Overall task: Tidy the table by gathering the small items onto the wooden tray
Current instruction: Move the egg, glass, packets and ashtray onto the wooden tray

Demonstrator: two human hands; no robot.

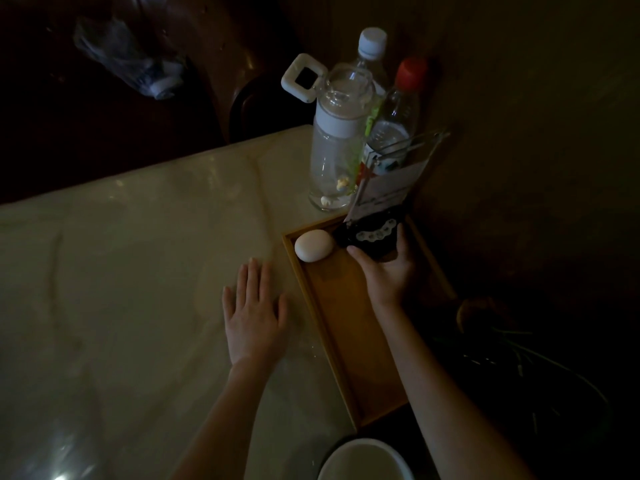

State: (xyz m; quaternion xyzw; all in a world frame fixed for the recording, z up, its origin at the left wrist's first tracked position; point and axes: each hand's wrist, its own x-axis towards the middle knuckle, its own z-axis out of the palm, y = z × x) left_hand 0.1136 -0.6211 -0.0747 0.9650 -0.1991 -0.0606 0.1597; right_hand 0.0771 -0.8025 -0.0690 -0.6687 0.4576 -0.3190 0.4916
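Note:
A long wooden tray (349, 344) lies at the right side of the pale table. A white egg (313, 245) rests in the tray's far left corner. Just right of the egg, my right hand (389, 271) grips a small black object with white markings (372, 237) at the far end of the tray; whether it rests on the tray floor is unclear in the dim light. My left hand (254, 311) lies flat on the tablecloth beside the tray's left wall, fingers spread, holding nothing.
Behind the tray stand a clear bottle with a white square-handled lid (334, 147), a white-capped bottle (371, 46), a red-capped bottle (398, 116) and a wire holder with paper (391, 181). A white bowl rim (363, 459) sits at the near edge. Cables (526, 362) lie right.

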